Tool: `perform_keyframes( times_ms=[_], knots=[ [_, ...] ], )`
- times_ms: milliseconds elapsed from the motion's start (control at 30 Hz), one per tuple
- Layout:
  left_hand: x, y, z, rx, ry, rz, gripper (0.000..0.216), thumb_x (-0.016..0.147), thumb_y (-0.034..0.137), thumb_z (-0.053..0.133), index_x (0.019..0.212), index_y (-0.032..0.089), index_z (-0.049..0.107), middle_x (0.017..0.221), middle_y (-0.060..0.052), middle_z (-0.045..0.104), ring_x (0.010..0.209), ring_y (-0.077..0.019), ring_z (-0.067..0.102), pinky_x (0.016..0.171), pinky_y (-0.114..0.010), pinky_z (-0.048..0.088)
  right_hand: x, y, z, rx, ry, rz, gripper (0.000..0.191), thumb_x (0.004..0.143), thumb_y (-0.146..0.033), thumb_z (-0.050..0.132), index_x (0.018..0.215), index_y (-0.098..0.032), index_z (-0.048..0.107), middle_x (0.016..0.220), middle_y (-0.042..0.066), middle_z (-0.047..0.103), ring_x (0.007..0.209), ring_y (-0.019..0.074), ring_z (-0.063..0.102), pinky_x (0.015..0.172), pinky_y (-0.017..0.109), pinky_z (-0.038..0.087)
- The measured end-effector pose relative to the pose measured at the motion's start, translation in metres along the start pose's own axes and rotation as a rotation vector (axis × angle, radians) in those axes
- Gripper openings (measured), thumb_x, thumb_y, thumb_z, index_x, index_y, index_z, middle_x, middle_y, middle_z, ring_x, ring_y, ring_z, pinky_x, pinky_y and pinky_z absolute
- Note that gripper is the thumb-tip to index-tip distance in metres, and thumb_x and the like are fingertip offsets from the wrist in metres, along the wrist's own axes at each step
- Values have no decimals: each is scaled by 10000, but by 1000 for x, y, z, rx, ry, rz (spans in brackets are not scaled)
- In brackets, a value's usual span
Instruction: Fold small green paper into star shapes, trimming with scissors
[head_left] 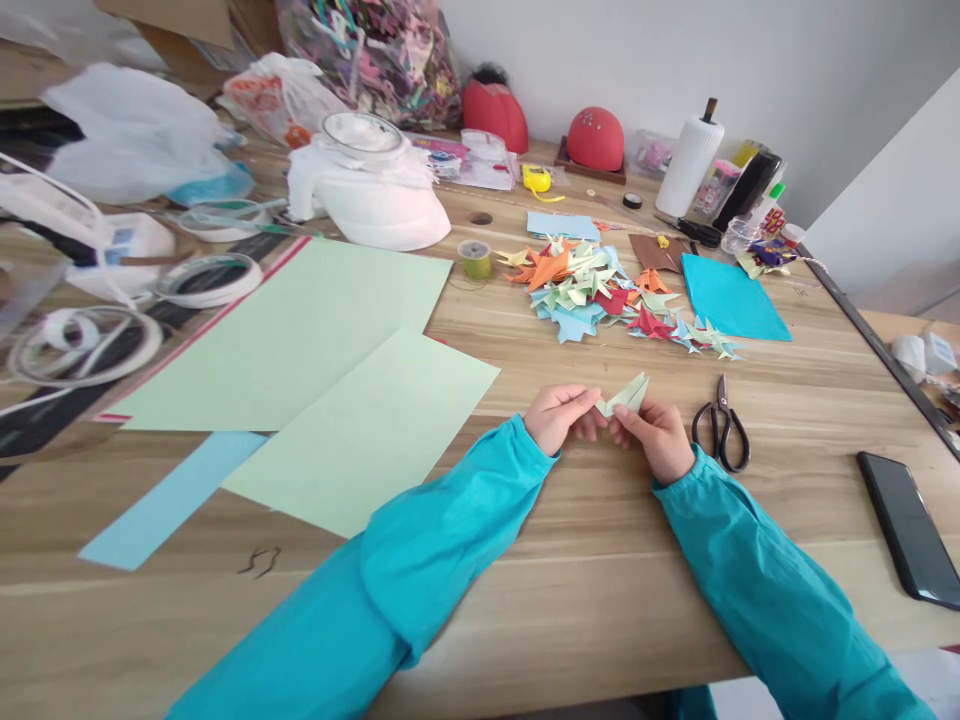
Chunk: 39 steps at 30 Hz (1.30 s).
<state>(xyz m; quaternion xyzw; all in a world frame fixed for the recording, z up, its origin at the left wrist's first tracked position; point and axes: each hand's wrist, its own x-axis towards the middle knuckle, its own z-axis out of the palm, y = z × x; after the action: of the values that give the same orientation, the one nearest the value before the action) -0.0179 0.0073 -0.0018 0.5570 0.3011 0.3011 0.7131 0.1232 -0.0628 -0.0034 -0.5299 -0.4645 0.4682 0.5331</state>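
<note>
My left hand (559, 415) and my right hand (660, 435) meet over the wooden table (570, 590), both in teal sleeves. Between them is a small pale green folded paper piece (626, 397), pointed at its upper right. The left fingers pinch its left end, and the right fingers grip it from below and the right. A pile of folded paper shapes (600, 290) in green, orange, blue and red lies just beyond my hands.
Black scissors (721, 428) lie right of my right hand; a dark phone (909, 528) sits near the right edge. Large pale green sheets (315, 380) and a light blue strip (172, 500) cover the left. A teal sheet (731, 297), thread spool (475, 259), tape rolls and bags stand behind.
</note>
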Motion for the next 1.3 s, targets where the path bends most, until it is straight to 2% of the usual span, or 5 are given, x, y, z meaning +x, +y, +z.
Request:
perform_keyframes(
  times_ms=[133, 433, 667, 967, 1300],
  knots=[
    [0, 1, 0, -16, 38, 14, 411, 668, 516, 586, 619, 108, 600, 571, -39, 614, 413, -101, 532, 395, -219, 373, -1, -2, 1, 1, 33, 1, 245, 732, -371, 625, 632, -150, 597, 541, 0, 585, 440, 93, 491, 418, 218, 390],
    [-2, 5, 1, 75, -18, 17, 388, 699, 478, 567, 576, 112, 607, 527, -27, 602, 405, -84, 523, 393, -197, 351, -2, -2, 0, 41, 23, 2, 251, 763, -364, 592, 639, -146, 609, 553, 5, 585, 452, 91, 493, 426, 215, 383],
    [-5, 5, 4, 108, 14, 23, 261, 593, 358, 695, 643, 115, 614, 535, -10, 602, 424, -77, 513, 416, -190, 381, -2, -2, -1, 29, -18, 27, 284, 773, -408, 566, 675, -149, 628, 555, 9, 591, 461, 98, 499, 435, 220, 381],
    [-5, 1, 3, 196, -1, 48, 259, 599, 349, 688, 610, 120, 568, 500, 0, 561, 433, -85, 514, 434, -192, 402, 0, -6, 1, -25, -12, 18, 349, 761, -456, 561, 609, -146, 611, 519, 9, 589, 435, 91, 497, 427, 215, 386],
    [-7, 1, 4, 222, -49, 54, 240, 664, 345, 639, 595, 124, 577, 513, -6, 563, 444, -80, 504, 461, -199, 417, 0, -4, 0, -55, -40, -6, 314, 717, -455, 613, 648, -149, 594, 541, 3, 589, 456, 96, 499, 440, 223, 403]
  ],
)
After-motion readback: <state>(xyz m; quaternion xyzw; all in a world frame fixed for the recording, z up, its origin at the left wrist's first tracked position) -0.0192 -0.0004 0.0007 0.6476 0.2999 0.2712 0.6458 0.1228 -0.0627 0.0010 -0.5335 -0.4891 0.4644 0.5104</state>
